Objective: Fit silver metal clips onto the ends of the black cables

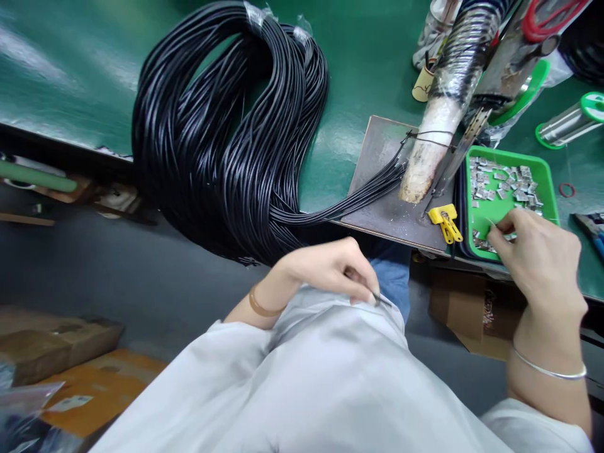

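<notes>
My left hand [335, 270] is in front of the white garment, thumb and fingers pinched on a thin dark cable end [384, 301] that pokes out to the right. At the right, my right hand [542, 258] reaches over the near side of a green tray [552, 182]. Its thumb and forefinger are pressed together; whatever lies between them is too small to make out. Small silvery metal parts [521, 179] are scattered in the tray. A large coil of black cable [236, 145] rests on the table, with a bundle of strands [340, 207] running right across a grey board [377, 163].
A yellow clip [446, 223] grips the board's edge beside the tray. Over the board hangs a plastic-wrapped duct [434, 135], next to a soldering iron [465, 145]. Solder spools [570, 123] and blue-handled pliers [592, 233] are at right. Cardboard boxes [61, 346] stand below left.
</notes>
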{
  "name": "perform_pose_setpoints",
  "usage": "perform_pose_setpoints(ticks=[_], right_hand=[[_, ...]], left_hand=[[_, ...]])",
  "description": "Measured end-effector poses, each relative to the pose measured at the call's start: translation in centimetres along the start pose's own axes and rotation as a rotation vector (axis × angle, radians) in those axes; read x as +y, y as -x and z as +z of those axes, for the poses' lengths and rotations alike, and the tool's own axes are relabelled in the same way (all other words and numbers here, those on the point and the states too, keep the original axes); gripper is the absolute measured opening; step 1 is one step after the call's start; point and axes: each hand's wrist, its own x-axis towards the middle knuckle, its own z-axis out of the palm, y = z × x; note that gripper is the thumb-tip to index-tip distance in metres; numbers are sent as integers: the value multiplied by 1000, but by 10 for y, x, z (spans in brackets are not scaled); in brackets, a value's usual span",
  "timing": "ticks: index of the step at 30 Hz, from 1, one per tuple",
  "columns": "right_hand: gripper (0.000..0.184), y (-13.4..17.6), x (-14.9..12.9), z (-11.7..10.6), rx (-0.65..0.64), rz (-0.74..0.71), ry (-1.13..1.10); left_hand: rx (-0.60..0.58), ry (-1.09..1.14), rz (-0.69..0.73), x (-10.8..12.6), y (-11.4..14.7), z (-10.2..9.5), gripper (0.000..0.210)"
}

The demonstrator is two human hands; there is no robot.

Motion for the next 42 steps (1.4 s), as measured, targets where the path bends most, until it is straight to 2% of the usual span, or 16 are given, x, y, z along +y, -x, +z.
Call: perform_pose_setpoints(ticks=[2, 4, 7, 8, 9, 11, 15, 19, 20, 22, 25, 31, 33, 36, 38, 42], right_hand=[[14, 2, -2, 1, 91, 43, -121], [12, 4, -5, 1, 192, 91, -278], [12, 8, -11, -4, 312, 157, -455], [12, 10, -13, -6, 339, 188, -486], [12, 11, -15, -9, 365, 220, -507], [12, 13, -17, -13, 420, 270, -536], [11, 11, -21, -15, 510, 273, -594], [9, 8, -27, -11, 475, 269, -666], [9, 7, -29, -10, 458, 275, -683], [9, 7, -33, -9, 435, 281, -698], [9, 5, -39, -6, 401, 295, -718], [14, 1, -49, 0, 386, 381, -888], [16, 0, -53, -4, 409, 403, -1014], [19, 4, -65, -17, 452, 389, -1170], [18, 10, -77, -29, 502, 393, -1142], [7, 25, -106, -48, 547, 362, -987]], left_hand=[[-292, -47, -2, -9, -14, 14, 16], [-397, -15, -41, -24, -28, 35, 21], [-422, 126, -63, -53, -49, 70, 19], [-389, 143, -75, -61, -56, 78, 16], [-247, 134, -87, -67, -62, 82, 15], [50, 141, -153, -74, -70, 81, 22], [-33, 150, -285, -75, -68, 59, 48], [-147, 37, -495, -86, -51, 44, 68], [-167, 28, -506, -90, -46, 40, 63], [-192, 13, -370, -94, -40, 33, 39], [-224, 53, -299, -75, -34, 24, 24], [-435, 383, -152, 14, -15, 24, 18], [-331, 463, -138, 18, -16, 33, 18], [198, 566, -150, -2, -33, 44, 25], [438, 560, -125, -18, -49, 46, 26], [637, 429, 58, -25, -69, 37, 21]])
